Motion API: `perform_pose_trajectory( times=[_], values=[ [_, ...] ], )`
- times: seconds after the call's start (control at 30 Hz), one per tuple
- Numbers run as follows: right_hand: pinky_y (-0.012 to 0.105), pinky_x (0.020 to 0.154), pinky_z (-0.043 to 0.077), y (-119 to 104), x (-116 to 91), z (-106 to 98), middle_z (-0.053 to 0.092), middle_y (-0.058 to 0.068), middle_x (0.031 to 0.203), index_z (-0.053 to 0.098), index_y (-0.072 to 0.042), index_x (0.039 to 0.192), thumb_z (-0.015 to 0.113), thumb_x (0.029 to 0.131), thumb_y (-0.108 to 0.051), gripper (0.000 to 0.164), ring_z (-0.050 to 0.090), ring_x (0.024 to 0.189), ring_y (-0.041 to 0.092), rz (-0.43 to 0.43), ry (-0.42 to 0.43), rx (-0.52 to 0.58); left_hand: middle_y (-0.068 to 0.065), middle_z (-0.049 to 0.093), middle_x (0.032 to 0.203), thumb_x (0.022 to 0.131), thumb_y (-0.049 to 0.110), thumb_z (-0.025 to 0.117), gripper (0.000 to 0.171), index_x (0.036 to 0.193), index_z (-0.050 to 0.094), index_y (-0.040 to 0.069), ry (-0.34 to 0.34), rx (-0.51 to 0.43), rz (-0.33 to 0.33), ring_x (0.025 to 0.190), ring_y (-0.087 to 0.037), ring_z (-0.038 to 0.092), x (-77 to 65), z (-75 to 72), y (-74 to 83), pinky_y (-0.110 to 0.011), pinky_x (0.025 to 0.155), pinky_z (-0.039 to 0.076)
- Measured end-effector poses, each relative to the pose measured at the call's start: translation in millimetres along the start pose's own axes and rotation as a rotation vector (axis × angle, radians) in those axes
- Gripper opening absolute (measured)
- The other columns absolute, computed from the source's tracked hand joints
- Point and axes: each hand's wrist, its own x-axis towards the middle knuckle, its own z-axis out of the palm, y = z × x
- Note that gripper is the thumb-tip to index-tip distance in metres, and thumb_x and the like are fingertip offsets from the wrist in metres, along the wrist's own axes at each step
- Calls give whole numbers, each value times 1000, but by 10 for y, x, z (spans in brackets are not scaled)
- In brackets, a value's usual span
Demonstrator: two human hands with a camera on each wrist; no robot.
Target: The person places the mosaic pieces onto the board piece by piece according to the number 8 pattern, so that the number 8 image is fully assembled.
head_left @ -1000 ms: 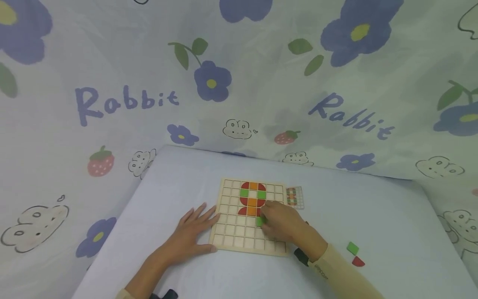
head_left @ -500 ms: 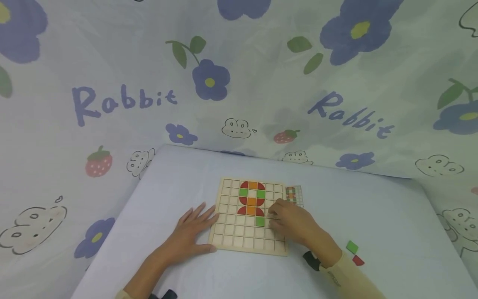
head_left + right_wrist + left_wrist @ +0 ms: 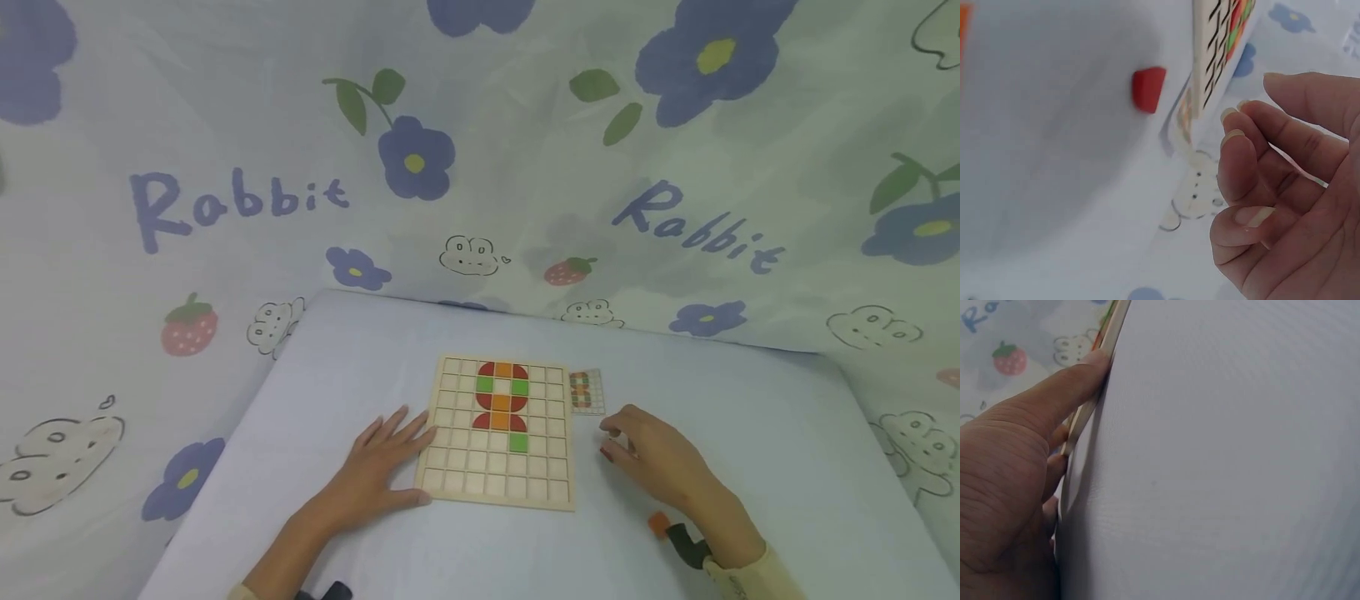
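Observation:
A square wooden grid board point(image 3: 495, 483) lies on the white table. Red curved tiles, orange square tiles and green square tiles fill part of its upper middle, and a lone green tile point(image 3: 518, 442) sits lower down. My left hand point(image 3: 382, 471) is spread flat at the board's left side, fingertips on its edge and thumb at the near corner. To the right of the board hovers my right hand point(image 3: 660, 458), its fingers loosely bent with nothing between them in the right wrist view. A red curved tile point(image 3: 1147, 89) lies on the table close by its fingertips.
A small pattern card point(image 3: 597, 392) lies against the board's upper right. An orange tile point(image 3: 660, 524) rests on the table beside the black wrist camera mount point(image 3: 686, 546). Printed cloth walls point(image 3: 480, 167) rise behind the table.
My right hand has let go of a red tile in the fourth row and moved right, off the board. The orange tile has come into view; the loose green and red pieces are now hidden.

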Motion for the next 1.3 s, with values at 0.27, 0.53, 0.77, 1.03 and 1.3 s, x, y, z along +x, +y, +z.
perform_pose_trajectory(
  times=[0.27, 0.53, 0.77, 1.03, 1.3],
  values=[
    [28, 70, 57, 163, -131, 29, 66, -6, 99, 74, -8, 120, 82, 89, -14, 32, 56, 80, 8, 119, -57, 32, 7, 22, 172, 83, 60, 80, 95, 162, 41, 25, -3, -1, -7, 161, -28, 6, -4, -9, 7, -53, 128, 1],
    [35, 77, 58, 281, -85, 197, 62, -8, 100, 73, -11, 120, 85, 85, -15, 37, 56, 84, 7, 55, -53, -24, 8, 22, 172, 83, 59, 81, 95, 162, 41, 25, 3, 0, -8, 161, -27, 6, -11, -2, 2, -53, 128, 1],
    [31, 72, 55, 295, -26, 240, 58, -10, 94, 75, -13, 113, 86, 86, -18, 30, 51, 80, 6, 29, -53, -41, 6, 23, 172, 83, 57, 82, 94, 162, 42, 23, 10, -3, 0, 161, -28, 7, -18, -14, 17, -54, 128, 2],
    [40, 82, 59, 262, -13, 250, 65, -4, 94, 73, -8, 108, 86, 86, -22, 29, 62, 87, 13, 130, -75, -8, 6, 23, 172, 83, 58, 81, 95, 162, 42, 23, 13, 4, 6, 161, -28, 7, -15, -19, 11, -53, 128, 1],
    [39, 80, 59, 242, -40, 263, 64, -4, 92, 72, -8, 107, 84, 87, -24, 29, 60, 85, 14, 184, -77, 5, 6, 23, 172, 83, 59, 80, 95, 162, 42, 22, 8, -5, -6, 161, -29, 7, -20, -17, 28, -53, 128, 0]
  ],
)
